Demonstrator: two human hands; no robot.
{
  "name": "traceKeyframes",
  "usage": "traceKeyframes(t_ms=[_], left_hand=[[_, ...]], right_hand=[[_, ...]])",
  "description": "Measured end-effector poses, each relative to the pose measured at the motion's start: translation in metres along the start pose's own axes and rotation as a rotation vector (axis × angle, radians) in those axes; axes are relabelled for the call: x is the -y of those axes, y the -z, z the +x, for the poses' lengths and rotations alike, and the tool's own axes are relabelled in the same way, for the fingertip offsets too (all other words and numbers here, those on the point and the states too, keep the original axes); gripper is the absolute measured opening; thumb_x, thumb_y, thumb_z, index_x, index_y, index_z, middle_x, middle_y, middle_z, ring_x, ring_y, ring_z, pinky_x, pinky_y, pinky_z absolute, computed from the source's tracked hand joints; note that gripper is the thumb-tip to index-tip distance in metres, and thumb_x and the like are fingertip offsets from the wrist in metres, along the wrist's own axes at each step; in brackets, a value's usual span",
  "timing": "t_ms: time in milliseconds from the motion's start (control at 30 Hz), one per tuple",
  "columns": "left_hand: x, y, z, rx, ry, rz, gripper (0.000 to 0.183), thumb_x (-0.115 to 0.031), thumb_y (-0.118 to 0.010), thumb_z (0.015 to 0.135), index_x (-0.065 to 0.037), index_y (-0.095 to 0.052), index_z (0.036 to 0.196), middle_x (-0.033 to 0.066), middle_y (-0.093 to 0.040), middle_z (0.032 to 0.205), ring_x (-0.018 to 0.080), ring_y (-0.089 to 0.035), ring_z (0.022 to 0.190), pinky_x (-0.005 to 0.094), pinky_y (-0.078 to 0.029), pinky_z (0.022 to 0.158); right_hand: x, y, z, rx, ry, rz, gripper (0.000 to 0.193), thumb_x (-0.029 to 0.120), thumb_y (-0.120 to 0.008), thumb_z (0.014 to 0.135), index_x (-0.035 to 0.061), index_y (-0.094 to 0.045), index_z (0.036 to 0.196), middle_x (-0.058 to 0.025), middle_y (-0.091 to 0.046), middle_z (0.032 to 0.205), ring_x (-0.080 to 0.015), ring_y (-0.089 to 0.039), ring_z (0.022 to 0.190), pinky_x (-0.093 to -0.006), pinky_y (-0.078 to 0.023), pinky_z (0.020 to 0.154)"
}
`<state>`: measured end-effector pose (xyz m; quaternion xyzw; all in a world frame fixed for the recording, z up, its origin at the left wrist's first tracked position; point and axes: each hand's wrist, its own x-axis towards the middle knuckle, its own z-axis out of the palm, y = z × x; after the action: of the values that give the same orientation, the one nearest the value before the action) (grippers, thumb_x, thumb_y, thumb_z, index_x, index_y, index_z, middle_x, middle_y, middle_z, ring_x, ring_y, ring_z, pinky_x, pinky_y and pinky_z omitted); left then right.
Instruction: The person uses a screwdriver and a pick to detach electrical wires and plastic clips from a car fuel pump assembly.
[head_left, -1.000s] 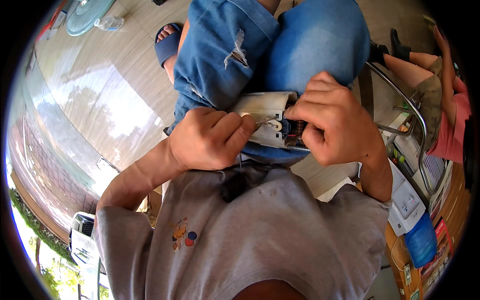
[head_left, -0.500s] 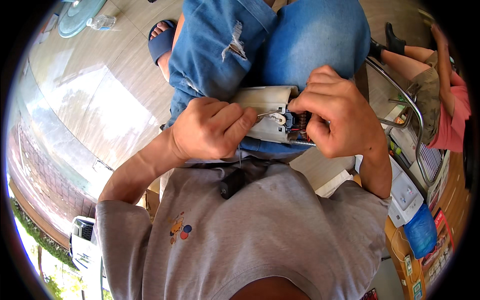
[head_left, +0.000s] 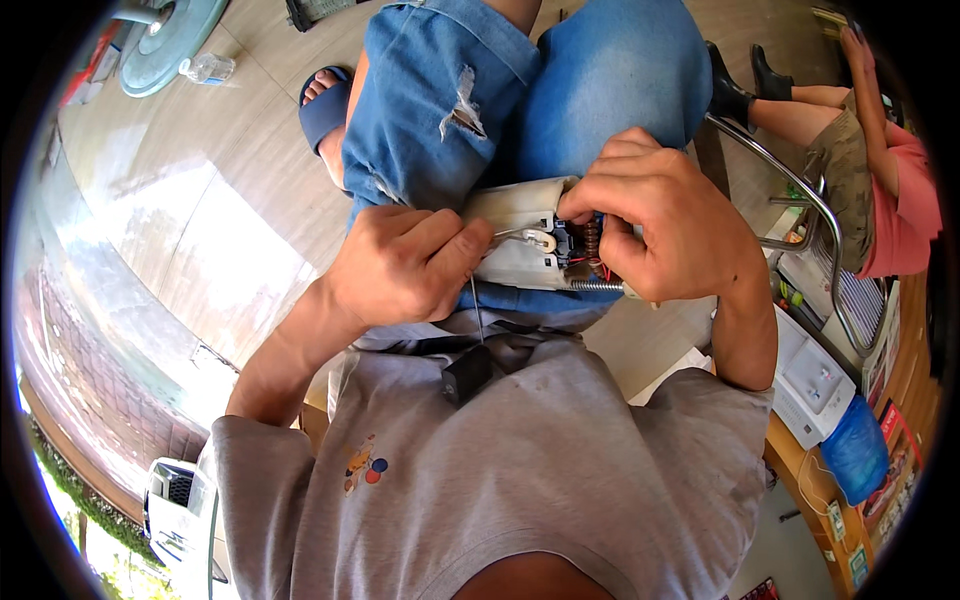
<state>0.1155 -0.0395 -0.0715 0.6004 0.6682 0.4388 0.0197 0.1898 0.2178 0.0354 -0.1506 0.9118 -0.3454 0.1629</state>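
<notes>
On my lap lies an off-white plastic housing (head_left: 518, 205), its open right end showing a brown coil (head_left: 591, 240), red wires and a blue-grey part. A metal spring (head_left: 597, 286) runs along its near edge. My left hand (head_left: 405, 262) is closed at the housing's left side, pinching a thin metal piece (head_left: 513, 236) that reaches a small white round part (head_left: 545, 241). My right hand (head_left: 668, 222) is curled over the right end, fingertips at the blue-grey part; whatever they grip is hidden. Below my left hand, a thin metal rod runs to a black block (head_left: 467, 373) against my shirt.
At the right, a person in a pink top (head_left: 905, 210) sits beside a curved metal chair frame (head_left: 815, 195). Nearby are a white appliance (head_left: 812, 378) and a blue bag (head_left: 853, 450). A plastic bottle (head_left: 207, 69) lies on the floor by a round pale-blue base (head_left: 165, 50).
The view has shifted slightly. Both hands keep their closed grips at the housing, with the thin metal piece still against the white round part.
</notes>
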Motion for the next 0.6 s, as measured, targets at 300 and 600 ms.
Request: traceKeyframes(t_ms=[300, 600], left_hand=[[-0.021, 0.023, -0.019, -0.079, 0.438, -0.108, 0.014, -0.006, -0.073, 0.091, 0.003, -0.073, 0.102, 0.0080, -0.064, 0.077, 0.0220, -0.064, 0.059, 0.0329, -0.050, 0.052], [-0.029, 0.010, -0.010, -0.349, 0.880, -0.738, 0.025, -0.018, -0.060, 0.106, 0.001, -0.069, 0.121, -0.0014, -0.063, 0.084, 0.0062, -0.054, 0.077, 0.0218, -0.044, 0.071]], right_hand=[[0.008, -0.002, 0.006, -0.216, 0.080, 0.016, 0.020, 0.002, -0.069, 0.079, 0.0029, -0.074, 0.098, -0.0111, -0.071, 0.083, -0.0308, -0.067, 0.079, -0.0409, -0.050, 0.083], [0.035, 0.008, -0.053, -0.989, -0.078, -0.156, 0.018, 0.006, -0.073, 0.091, -0.0007, -0.076, 0.108, -0.0137, -0.075, 0.094, -0.0260, -0.071, 0.089, -0.0355, -0.056, 0.080]])
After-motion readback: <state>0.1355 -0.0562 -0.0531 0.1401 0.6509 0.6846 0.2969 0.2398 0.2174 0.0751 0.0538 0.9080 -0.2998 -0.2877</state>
